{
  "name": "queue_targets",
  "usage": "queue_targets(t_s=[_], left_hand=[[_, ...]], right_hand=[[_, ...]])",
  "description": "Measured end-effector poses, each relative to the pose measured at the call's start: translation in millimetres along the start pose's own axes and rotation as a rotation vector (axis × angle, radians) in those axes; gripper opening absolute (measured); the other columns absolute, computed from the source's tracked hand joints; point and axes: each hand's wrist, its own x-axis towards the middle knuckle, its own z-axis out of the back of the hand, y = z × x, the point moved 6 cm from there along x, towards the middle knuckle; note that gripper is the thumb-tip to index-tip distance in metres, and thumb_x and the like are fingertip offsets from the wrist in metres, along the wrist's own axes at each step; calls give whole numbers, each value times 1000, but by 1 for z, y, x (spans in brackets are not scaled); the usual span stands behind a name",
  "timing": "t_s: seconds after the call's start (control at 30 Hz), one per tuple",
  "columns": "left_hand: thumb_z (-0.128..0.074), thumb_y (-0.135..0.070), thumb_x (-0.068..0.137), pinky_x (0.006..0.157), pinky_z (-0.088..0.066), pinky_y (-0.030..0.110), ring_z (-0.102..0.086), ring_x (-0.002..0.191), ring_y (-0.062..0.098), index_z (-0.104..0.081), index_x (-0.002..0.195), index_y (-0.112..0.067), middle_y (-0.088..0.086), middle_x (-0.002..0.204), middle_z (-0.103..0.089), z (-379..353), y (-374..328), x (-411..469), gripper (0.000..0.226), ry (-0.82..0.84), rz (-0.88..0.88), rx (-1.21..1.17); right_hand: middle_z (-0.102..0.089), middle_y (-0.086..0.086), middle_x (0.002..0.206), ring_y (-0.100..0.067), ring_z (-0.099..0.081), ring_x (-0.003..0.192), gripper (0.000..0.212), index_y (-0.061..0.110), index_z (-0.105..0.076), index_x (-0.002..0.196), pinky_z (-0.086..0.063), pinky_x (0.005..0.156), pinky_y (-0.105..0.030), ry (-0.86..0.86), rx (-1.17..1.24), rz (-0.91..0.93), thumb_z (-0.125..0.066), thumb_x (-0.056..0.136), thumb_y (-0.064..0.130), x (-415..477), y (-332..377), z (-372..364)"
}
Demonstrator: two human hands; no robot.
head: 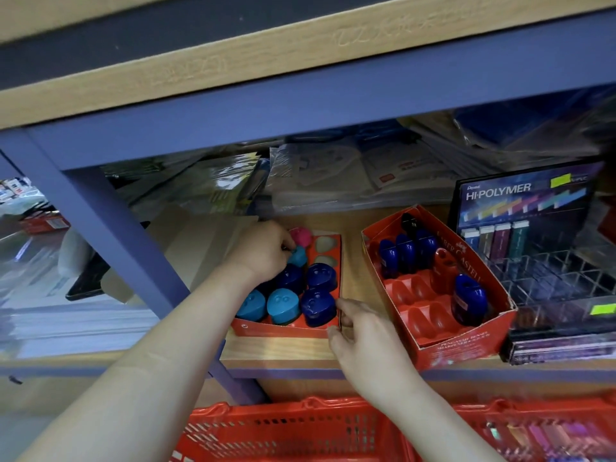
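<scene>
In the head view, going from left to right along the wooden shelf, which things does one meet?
Blue shelf post → red sharpener tray → red Faber-Castell box → Hi-Polymer eraser display.

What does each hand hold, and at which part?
The left hand pinches a teal sharpener by its left edge. The right hand grips the red tray at its front right corner.

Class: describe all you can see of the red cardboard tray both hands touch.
The red cardboard tray lies on the wooden shelf, its moulded wells holding dark blue sharpeners, turquoise sharpeners and a pink sharpener; two far wells are empty. The left hand pinches one turquoise sharpener; the right hand grips the tray's near right corner.
</scene>
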Motion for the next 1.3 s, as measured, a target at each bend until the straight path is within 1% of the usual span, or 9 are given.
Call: queue_targets(t_s=[0.13, 0.27, 0.37, 0.43, 0.53, 0.63, 0.9, 1.17, 1.3], left_hand=[[-46, -17, 95, 87, -51, 37, -62, 104, 29, -69, 112, -14, 9, 114, -68, -4, -9, -11, 28, 53, -56, 42], [-46, -14, 94, 86, -48, 30, -59, 109, 25, -66, 119, -22, 3, 120, -66, 14, -30, -49, 33, -175, -91, -59], [-49, -13, 88, 81, -48, 30, -63, 97, 18, -72, 94, -24, -5, 102, -70, 31, -58, -88, 27, -317, -174, -171], [-45, -18, 82, 75, -51, 33, -62, 82, 14, -70, 77, -25, -10, 83, -67, 37, -83, -116, 26, -300, -262, -231], [-39, -25, 76, 61, -48, 32, -56, 65, 10, -58, 63, -26, -12, 65, -55, 33, -129, -161, 23, -205, -408, -222], [-36, -27, 75, 55, -45, 31, -54, 62, 14, -48, 63, -27, -11, 64, -50, 12, -173, -198, 17, -76, -554, -125], [-46, -20, 84, 79, -49, 35, -59, 102, 25, -61, 94, -23, 0, 103, -64, -147, -248, -256, 18, 408, -581, 82], [-54, -15, 86, 102, -44, 36, -50, 123, 31, -57, 125, -23, 10, 129, -55, -333, -271, -293, 40, 799, -506, 68], [-66, -27, 85, 115, -26, 35, -29, 139, 30, -43, 139, -27, 8, 151, -32, -395, -295, -303, 59, 891, -565, 88]], right_hand=[[-46, -1, 148, -12, -46, 133, 60, 17, -30, 152, -38, 110, -23, 69, 31, -2, -54, 96, 17, -10, 8, 5], [-49, 0, 145, -11, -54, 121, 65, 25, -21, 155, -41, 99, -18, 176, -62, 57, -52, 97, 24, -35, 24, 26], [-66, 6, 119, -10, -61, 104, 46, 33, -43, 144, -47, 93, -23, 351, -200, 138, -50, 98, 28, -68, 31, 50], [-70, 8, 102, -7, -61, 92, 34, 32, -55, 131, -48, 85, -22, 454, -320, 160, -51, 96, 31, -95, 24, 71], [-70, 5, 100, -13, -61, 95, 28, 29, -60, 121, -38, 73, -22, 525, -534, 121, -52, 94, 31, -132, -4, 108], [-70, 3, 101, -18, -61, 98, 21, 26, -62, 112, -38, 74, -25, 556, -668, 14, -52, 94, 31, -168, -52, 149], [-70, -2, 115, -20, -63, 110, 30, 20, -67, 120, -41, 86, -23, 458, -701, -407, -58, 92, 23, -244, -210, 230], [-66, -19, 118, -30, -61, 111, 36, 3, -61, 123, -41, 83, -30, 508, -462, -716, -61, 89, 13, -284, -344, 171], [-57, -16, 133, -28, -54, 123, 52, 10, -41, 143, -34, 103, -33, 606, -397, -778, -56, 94, 19, -285, -379, 119]])
